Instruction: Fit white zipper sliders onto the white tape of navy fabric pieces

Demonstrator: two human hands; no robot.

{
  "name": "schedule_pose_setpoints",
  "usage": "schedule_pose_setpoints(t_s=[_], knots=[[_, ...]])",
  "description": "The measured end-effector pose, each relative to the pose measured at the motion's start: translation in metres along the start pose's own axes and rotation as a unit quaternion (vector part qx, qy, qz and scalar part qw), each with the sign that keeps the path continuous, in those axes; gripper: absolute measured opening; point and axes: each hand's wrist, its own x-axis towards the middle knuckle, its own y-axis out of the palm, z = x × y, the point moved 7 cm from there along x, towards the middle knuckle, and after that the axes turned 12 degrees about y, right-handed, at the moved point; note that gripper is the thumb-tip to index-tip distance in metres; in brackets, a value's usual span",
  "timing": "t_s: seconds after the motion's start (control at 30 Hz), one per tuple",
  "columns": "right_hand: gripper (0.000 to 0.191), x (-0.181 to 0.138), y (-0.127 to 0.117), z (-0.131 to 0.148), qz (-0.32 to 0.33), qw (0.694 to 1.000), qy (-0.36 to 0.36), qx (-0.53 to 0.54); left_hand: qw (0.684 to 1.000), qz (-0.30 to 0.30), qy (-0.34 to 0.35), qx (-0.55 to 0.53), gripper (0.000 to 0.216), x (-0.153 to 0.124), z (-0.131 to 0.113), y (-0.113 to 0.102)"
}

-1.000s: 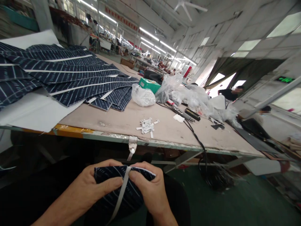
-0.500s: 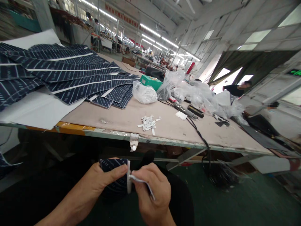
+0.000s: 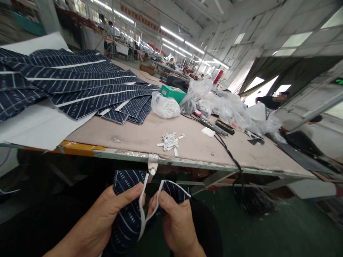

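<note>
Below the table's front edge I hold a navy fabric piece point(image 3: 125, 214) printed with white lettering and stripes, with a white zipper tape or strip point(image 3: 142, 208) along its edges. My left hand point(image 3: 118, 201) pinches one side, thumb on top. My right hand point(image 3: 175, 214) grips the other side, its thumb and fingers closed near the white edge. The two edges spread apart at the top and meet lower down in a V. On the table just beyond lies a small heap of white zipper pulls or clips point(image 3: 170, 141). A white-covered fitting point(image 3: 152, 164) sticks out from the table edge.
A stack of matching navy striped panels point(image 3: 88, 78) covers the table's left side over white sheets. Behind the heap are a clear plastic bag point(image 3: 165, 106), a green box point(image 3: 173, 93), a grey tool with a black cord point(image 3: 210, 125) and more plastic bags point(image 3: 233, 107). A person point(image 3: 272, 101) is at the far right.
The two edges of the fabric have come apart at the top into a V. My right hand has turned, and more of the piece shows on both sides.
</note>
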Motion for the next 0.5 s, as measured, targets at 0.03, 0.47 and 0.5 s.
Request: schedule_pose_setpoints(t_s=[0.03, 0.47, 0.5], knots=[[0.032, 0.003, 0.001, -0.002, -0.009, 1.000, 0.019, 0.016, 1.000, -0.002, 0.006, 0.000, 0.034, 0.001, 0.000, 0.000], [0.032, 0.027, 0.002, -0.011, -0.074, 0.987, 0.135, 0.034, 0.998, 0.034, 0.051, 0.034, 0.027, 0.006, -0.019, 0.015], [0.032, 0.027, 0.001, -0.011, -0.076, 0.987, 0.140, 0.032, 0.997, 0.040, 0.052, 0.039, 0.029, 0.006, -0.019, 0.015]])
